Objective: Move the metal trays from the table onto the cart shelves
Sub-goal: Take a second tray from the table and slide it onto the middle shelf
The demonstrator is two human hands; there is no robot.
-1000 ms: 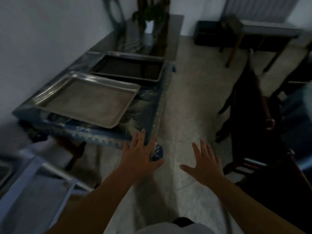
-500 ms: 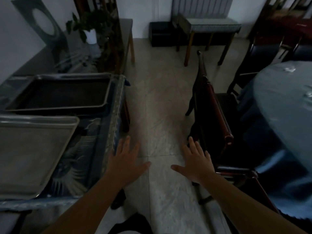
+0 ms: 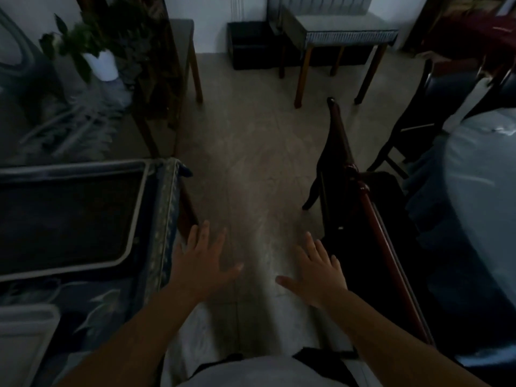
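Two metal trays lie on the cloth-covered table (image 3: 164, 219) at my left. The dark-bottomed tray (image 3: 67, 219) fills the table's middle; only a corner of the pale tray (image 3: 25, 333) shows at the bottom left. My left hand (image 3: 202, 263) hovers flat, fingers spread, just right of the table's edge and above the floor. My right hand (image 3: 315, 272) is spread the same way over the aisle, close to a dark wooden chair. Neither hand touches a tray. No cart is in view.
A dark wooden chair (image 3: 360, 196) lines the aisle's right side, with a round covered table (image 3: 474, 177) behind it. A potted plant (image 3: 100, 57) stands on a glass-topped table at the far left. A small side table (image 3: 340, 32) stands against the back wall.
The view has swung right and advanced along the table; the trays slid to the left and lower in the frame. Both hands stay empty and spread.
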